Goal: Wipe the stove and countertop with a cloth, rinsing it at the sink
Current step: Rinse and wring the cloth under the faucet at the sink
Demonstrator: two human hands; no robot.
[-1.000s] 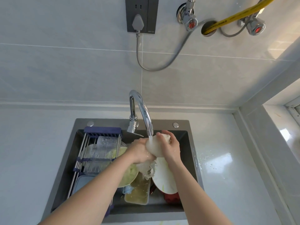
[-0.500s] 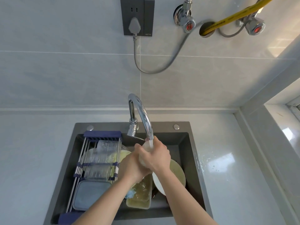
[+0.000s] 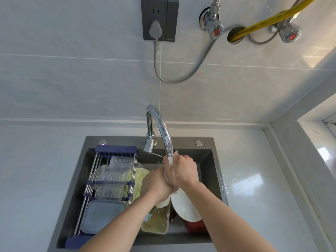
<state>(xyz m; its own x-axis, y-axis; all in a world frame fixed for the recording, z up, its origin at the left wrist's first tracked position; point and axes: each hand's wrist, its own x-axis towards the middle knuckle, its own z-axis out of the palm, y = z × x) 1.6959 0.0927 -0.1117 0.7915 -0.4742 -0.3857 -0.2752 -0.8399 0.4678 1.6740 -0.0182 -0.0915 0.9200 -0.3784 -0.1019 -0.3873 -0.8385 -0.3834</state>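
Observation:
Both my hands are pressed together over the dark grey sink (image 3: 181, 142), right under the spout of the chrome faucet (image 3: 160, 124), and water runs onto them. My left hand (image 3: 156, 182) and my right hand (image 3: 183, 170) grip the white cloth (image 3: 175, 152) between them. The cloth is almost fully hidden, with only a frayed bit showing at the top by the spout. The white countertop (image 3: 254, 179) lies around the sink, with water drops on it just right of the rim. No stove is in view.
A blue-ended drying rack (image 3: 112, 180) spans the sink's left half, holding clear containers and a lidded box (image 3: 101, 215). Below my hands lie a white plate (image 3: 185, 208), a tub of yellowish water (image 3: 156, 220) and something red. The wall carries a socket (image 3: 160, 19), valves and a yellow hose (image 3: 263, 22).
A second ago the cloth showed as a white bundle between my hands. My hands have since closed over it and squeeze it directly under the running water.

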